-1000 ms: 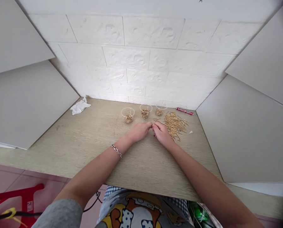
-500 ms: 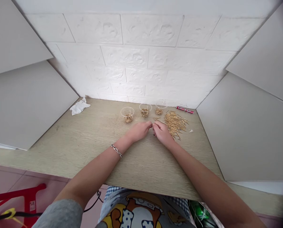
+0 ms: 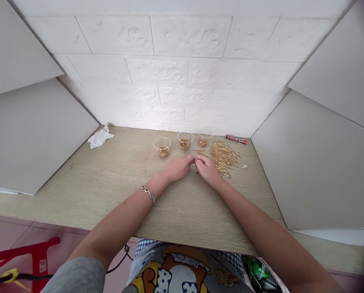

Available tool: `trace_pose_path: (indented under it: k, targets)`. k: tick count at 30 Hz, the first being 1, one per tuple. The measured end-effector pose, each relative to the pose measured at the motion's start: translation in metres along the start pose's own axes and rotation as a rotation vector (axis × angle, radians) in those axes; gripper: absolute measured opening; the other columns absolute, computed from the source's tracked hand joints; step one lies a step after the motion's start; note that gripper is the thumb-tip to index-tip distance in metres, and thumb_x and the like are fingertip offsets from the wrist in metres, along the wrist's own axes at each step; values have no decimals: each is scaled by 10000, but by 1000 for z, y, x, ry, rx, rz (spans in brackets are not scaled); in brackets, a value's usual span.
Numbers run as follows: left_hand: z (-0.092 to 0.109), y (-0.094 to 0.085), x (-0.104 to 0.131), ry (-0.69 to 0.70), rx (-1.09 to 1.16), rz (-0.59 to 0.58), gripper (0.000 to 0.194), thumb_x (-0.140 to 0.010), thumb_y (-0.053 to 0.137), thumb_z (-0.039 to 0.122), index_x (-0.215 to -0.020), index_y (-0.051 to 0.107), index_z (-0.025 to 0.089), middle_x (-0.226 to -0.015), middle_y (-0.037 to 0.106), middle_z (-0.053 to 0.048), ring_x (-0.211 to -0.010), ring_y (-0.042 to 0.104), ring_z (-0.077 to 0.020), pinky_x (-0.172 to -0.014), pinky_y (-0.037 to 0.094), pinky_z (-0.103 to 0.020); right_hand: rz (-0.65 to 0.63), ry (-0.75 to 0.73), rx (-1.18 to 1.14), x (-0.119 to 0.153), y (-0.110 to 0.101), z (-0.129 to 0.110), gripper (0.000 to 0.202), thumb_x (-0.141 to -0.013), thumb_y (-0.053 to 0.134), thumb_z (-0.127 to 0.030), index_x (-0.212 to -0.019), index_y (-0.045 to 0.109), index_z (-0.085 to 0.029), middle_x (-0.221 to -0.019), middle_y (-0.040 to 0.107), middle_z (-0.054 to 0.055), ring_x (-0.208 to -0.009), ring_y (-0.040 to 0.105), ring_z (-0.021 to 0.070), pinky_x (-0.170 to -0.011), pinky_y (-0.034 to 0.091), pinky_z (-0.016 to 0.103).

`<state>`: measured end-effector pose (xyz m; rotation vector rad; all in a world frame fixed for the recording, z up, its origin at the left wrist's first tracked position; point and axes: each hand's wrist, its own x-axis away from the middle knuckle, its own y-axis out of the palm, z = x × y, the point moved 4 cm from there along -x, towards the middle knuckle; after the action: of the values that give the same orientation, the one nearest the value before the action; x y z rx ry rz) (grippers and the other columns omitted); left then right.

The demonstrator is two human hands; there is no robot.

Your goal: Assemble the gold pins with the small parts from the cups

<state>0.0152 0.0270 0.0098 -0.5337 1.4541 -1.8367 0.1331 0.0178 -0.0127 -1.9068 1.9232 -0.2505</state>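
My left hand (image 3: 179,167) and my right hand (image 3: 206,168) meet fingertip to fingertip above the table, both closed in a pinch. Whatever sits between the fingers is too small and hidden to make out. Right beside my right hand spreads a pile of thin gold-coloured metal pins (image 3: 223,156). Behind the hands stand three clear plastic cups: a left cup (image 3: 162,142) and a middle cup (image 3: 185,137) with small gold pieces inside, and a right cup (image 3: 205,135) with fewer gold pieces at its bottom.
A crumpled white tissue (image 3: 101,136) lies at the back left of the wooden table (image 3: 114,195). At the back right is a red packaged stick (image 3: 236,139). Grey panels (image 3: 41,134) flank both sides, with a white brick-patterned wall (image 3: 169,73) behind. A red stool (image 3: 38,258) stands on the floor.
The whole view has shifted slightly. Both hands stay pinched together in the same place, with no clear movement of the cups or pins.
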Motion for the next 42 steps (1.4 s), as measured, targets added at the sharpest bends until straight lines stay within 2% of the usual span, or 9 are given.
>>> trace_pose_path:
  k: [5,11,22,31,42]
  targets:
    - [0,-1,0,-7,2,7,288,-898,277,230,-997,541,172,-930,648,-73,-849,607,-181,-726,465,-287,23,-7,19,2,-1,-3,200,-711,366,-248,-513,366,-219,-461,399,-29,-519,428,146,-516,331,269]
    - [-1,-1,-1,-9,23,20,275,-893,286,226,-979,542,172,-919,642,-73,-843,601,-177,-728,467,-287,25,-12,57,4,-2,-8,205,-723,365,-245,-522,386,-212,-483,422,-31,-525,424,136,-538,326,267]
    - [2,2,0,-50,102,1,314,-905,248,242,-945,546,154,-869,652,-88,-777,608,-193,-691,469,-309,8,4,40,4,-1,-6,214,-758,384,-283,-554,390,-218,-488,418,-34,-516,416,138,-519,305,267]
    - [5,12,-1,-46,59,-9,276,-886,293,213,-939,552,138,-895,652,-103,-796,614,-205,-741,471,-332,8,-17,93,3,0,-1,234,-781,392,-317,-569,386,-217,-501,416,-37,-518,410,132,-510,290,263]
    - [9,9,0,-49,86,-14,288,-887,294,229,-935,557,123,-915,650,-121,-820,612,-223,-744,472,-352,3,-13,92,4,-1,-1,232,-783,408,-304,-569,391,-215,-506,411,-38,-518,410,133,-525,302,268]
